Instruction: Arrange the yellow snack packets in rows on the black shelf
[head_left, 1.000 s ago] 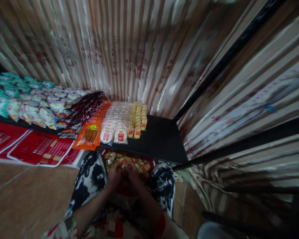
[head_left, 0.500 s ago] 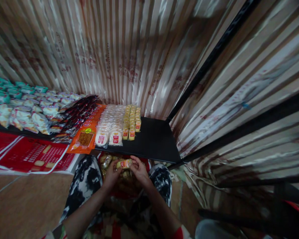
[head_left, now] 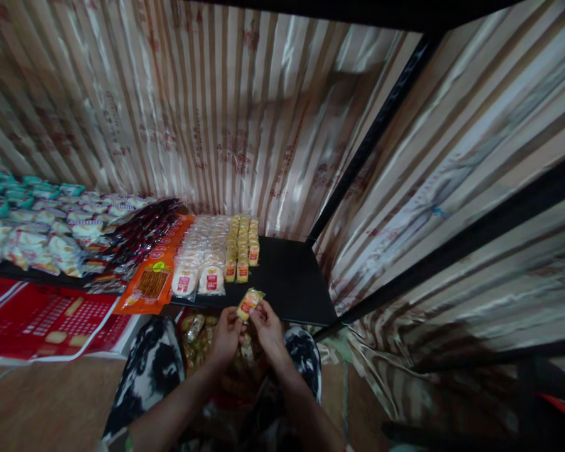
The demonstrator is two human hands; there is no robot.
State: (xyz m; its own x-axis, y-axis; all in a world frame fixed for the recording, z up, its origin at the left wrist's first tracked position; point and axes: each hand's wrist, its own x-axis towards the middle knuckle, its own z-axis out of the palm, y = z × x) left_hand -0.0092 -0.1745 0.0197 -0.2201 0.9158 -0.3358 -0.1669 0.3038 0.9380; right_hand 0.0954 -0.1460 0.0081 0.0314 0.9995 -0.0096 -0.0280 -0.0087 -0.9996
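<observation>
L hand (head_left: 226,336): fingers curled, part closed, tips at near L edge of yellow pkt (head_left: 250,305). Can't tell if they grip or only steady it. R hand (head_left: 267,325): thumb on pkt's printed face, fingers behind, nearly closed; pkt pinched at its R side. Pkt pos.: btwn my hands, tilted, label toward me, in view overlapping front edge of black shelf (head_left: 289,276).

Below hands, btwn my knees: pile of yellow-wrapped pkts (head_left: 191,329), partly hidden by L hand, dim toward the bottom. My trousers (head_left: 157,358): black/white pattern, one leg each side of pile.

Shelf contents, R to L:
1. Yellow pkt rows (head_left: 242,248): 3 columns, upright, adj. to one another. R column stops farther back than the other 2.
2. White round packs (head_left: 211,280): 2 columns, clear wrap, red labels, next to item 1.
3. Orange packs (head_left: 151,284): overlapped, front one w/ yellow spot, projecting past shelf edge.
4. Dark red packs (head_left: 144,235): fanned stack.
5. White packs (head_left: 64,245): several rows.
6. Teal packs (head_left: 9,190): far L, toward rear.

Under shelf, L side: red printed bag (head_left: 61,320) w/ biscuit pics. Floor (head_left: 51,402): brown tile. Rear + R side: striped curtain (head_left: 235,107), crossed by black posts (head_left: 367,138).
</observation>
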